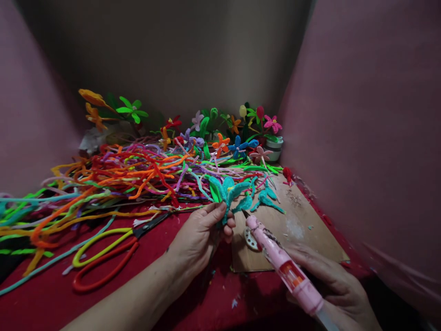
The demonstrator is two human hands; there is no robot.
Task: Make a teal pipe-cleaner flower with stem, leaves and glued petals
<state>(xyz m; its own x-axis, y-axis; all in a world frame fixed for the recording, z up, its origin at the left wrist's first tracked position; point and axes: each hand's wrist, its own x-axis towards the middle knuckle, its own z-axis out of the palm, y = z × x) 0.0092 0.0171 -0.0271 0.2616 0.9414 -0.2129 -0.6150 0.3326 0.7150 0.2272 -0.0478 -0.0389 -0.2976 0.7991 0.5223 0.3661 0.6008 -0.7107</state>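
Flower, teal, pinched by left hand between thumb and fingers; right hand grips pink glue gun, its tip just right of the left fingers. Advisable: steady pinch, fingers clear of tip.

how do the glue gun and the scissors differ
The glue gun is held in the right hand; the scissors lie on the red cloth.
The glue gun's body is mostly pink; the scissors have yellow and red handle loops and dark blades.
Both point away from the person.
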